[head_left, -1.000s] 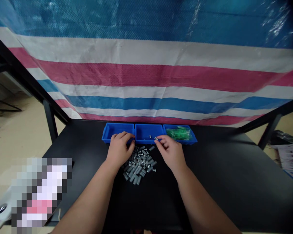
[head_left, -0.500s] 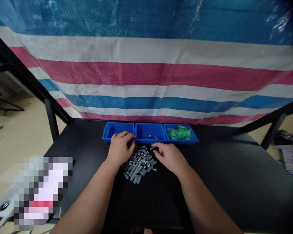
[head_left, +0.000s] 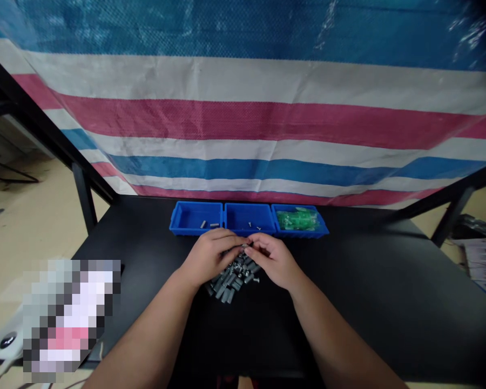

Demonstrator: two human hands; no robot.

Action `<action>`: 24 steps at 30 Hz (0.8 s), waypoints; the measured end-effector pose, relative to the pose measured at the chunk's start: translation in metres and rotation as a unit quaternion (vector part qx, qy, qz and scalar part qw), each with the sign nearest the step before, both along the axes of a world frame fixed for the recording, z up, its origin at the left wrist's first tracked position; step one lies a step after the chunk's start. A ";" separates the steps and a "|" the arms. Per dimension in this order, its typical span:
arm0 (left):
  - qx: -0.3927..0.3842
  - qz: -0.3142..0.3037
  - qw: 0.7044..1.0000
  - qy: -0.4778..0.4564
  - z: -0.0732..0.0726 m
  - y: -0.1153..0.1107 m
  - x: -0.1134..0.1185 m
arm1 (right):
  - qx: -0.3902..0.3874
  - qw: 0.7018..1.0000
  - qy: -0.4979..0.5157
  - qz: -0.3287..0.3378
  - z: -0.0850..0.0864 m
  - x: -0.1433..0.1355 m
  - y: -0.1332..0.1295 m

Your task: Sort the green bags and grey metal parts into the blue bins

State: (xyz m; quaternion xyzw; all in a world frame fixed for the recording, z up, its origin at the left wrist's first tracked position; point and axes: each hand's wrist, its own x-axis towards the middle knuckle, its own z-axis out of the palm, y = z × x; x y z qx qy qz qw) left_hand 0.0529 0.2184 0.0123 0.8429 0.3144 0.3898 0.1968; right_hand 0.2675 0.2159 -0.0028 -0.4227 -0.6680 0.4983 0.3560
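Note:
My left hand [head_left: 210, 258] and my right hand [head_left: 276, 260] meet at the fingertips over the far side of a pile [head_left: 229, 283] of small grey cylindrical plugs and silvery screws. The fingers of both hands are pinched. A small light bit shows between them; the fingers hide most of it. The right pinch appears to hold a grey plug, while whatever is in the left cannot be made out. Just beyond the hands stands a row of blue bins. Two short grey pieces lie in the left bin [head_left: 186, 215], and a few small screws in the middle bin [head_left: 243, 212].
Green pieces in a clear plastic bag [head_left: 298, 220] fill the right bin [head_left: 322, 227]. A striped plastic sheet [head_left: 243, 124] hangs behind the black table [head_left: 368, 302]. Dark frame bars [head_left: 85, 197] rise at both sides. A blurred-out object [head_left: 71, 319] is at the left edge.
My left hand has moved right, away from the left bin, uncovering two grey pieces there. My right hand has shifted slightly left, and the fingertips of both hands now meet.

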 end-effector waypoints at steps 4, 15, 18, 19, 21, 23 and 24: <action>0.032 0.142 0.989 0.002 0.002 0.002 -0.006 | 0.002 0.999 -0.020 -0.032 0.003 0.007 0.002; -0.072 0.410 0.896 0.154 -0.001 0.011 -0.019 | -0.065 0.937 -0.333 0.086 0.015 0.034 -0.002; -0.076 0.404 0.895 0.171 -0.004 0.010 -0.016 | -0.054 0.930 -0.355 0.079 0.015 0.030 -0.003; -0.076 0.403 0.895 0.173 -0.004 0.010 -0.015 | -0.053 0.932 -0.350 0.082 0.013 0.030 -0.003; -0.077 0.400 0.897 0.171 -0.003 0.009 -0.014 | -0.043 0.937 -0.335 0.089 0.010 0.032 -0.003; -0.076 0.396 0.900 0.165 -0.002 0.009 -0.013 | -0.028 0.942 -0.322 0.093 0.008 0.035 -0.003; -0.075 0.395 0.901 0.160 -0.001 0.009 -0.013 | -0.025 0.943 -0.318 0.092 0.007 0.036 -0.003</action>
